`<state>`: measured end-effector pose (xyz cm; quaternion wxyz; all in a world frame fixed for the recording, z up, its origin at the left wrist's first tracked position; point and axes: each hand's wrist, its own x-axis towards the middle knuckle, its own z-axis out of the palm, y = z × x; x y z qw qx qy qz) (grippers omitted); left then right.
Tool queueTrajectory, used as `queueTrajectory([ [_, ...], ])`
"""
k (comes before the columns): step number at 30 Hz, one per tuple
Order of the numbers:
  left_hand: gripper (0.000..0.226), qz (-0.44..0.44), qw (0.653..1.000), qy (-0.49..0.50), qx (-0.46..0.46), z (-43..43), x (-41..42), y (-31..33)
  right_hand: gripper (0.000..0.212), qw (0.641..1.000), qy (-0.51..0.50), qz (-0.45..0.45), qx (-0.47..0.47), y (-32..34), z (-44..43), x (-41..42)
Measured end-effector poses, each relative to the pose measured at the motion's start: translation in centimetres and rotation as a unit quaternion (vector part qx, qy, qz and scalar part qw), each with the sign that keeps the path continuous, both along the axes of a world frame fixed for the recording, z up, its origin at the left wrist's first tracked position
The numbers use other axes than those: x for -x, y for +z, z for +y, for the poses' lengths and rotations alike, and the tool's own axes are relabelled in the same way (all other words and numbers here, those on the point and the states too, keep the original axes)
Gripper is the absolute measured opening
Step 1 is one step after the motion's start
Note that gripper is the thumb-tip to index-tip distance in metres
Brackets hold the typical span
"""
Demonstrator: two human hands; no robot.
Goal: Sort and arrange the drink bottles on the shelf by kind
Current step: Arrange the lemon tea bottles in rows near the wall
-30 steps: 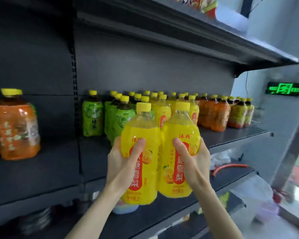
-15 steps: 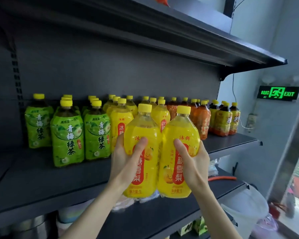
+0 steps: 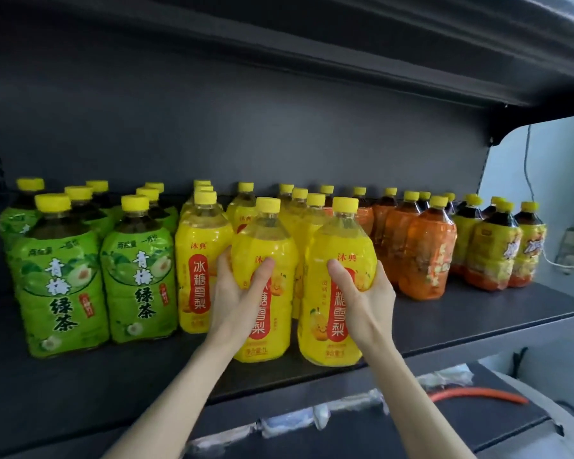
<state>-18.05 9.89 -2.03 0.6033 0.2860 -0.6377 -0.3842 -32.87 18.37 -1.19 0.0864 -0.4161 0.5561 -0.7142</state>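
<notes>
Yellow bottles (image 3: 340, 233) within curled fingers (image 3: 264, 271)

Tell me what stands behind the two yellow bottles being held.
Behind the left bottle and right bottle stand more yellow bottles in rows on the shelf. Only their caps and shoulders show; the held pair covers their lower parts, so their count is unclear.

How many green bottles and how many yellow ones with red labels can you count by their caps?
Green bottles: 7
Yellow bottles: 9, counting one in the left hand and one in the right hand
Total: 16
</notes>
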Motion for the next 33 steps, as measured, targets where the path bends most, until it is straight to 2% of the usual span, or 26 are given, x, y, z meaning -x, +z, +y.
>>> queueTrajectory([
  [6,0.077,-0.008,1.0,0.025,-0.002,0.4,2.1,-0.1,0.068,0.998,0.065,0.001,-0.004,-1.0,-1.3,2.4],
  [8,0.074,-0.002,0.999,0.05,0.014,0.7,2.4,-0.3,0.057,0.996,0.085,0.001,-0.005,-1.1,-1.3,2.8],
  [10,0.071,-0.021,0.992,0.103,0.068,1.0,2.3,-0.7,0.051,0.995,0.101,0.003,-0.003,-1.1,-1.3,3.0],
  [13,0.075,-0.155,0.949,0.181,0.207,1.4,1.2,-0.6,0.059,0.993,0.121,-0.003,0.003,-1.2,-1.2,3.2],
  [16,0.085,-0.273,0.915,0.168,0.246,1.9,-0.1,0.2,0.065,0.991,0.133,-0.009,0.005,-1.1,-1.2,3.3],
  [19,0.087,-0.326,0.889,0.206,0.249,1.3,-0.8,0.9,0.072,0.991,0.133,-0.012,0.004,-1.1,-1.2,3.3],
  [23,0.088,-0.411,0.822,0.285,0.271,-0.6,-0.4,1.5,0.074,0.992,0.126,-0.009,0.004,-1.2,-1.3,3.3],
  [30,0.086,-0.515,0.714,0.354,0.315,-3.9,0.4,2.3,0.064,0.993,0.115,-0.013,0.001,-1.4,-1.6,3.0],
  [33,0.087,-0.535,0.691,0.363,0.322,-4.6,0.9,2.5,0.062,0.994,0.108,-0.012,0.002,-1.4,-1.6,2.8],
])
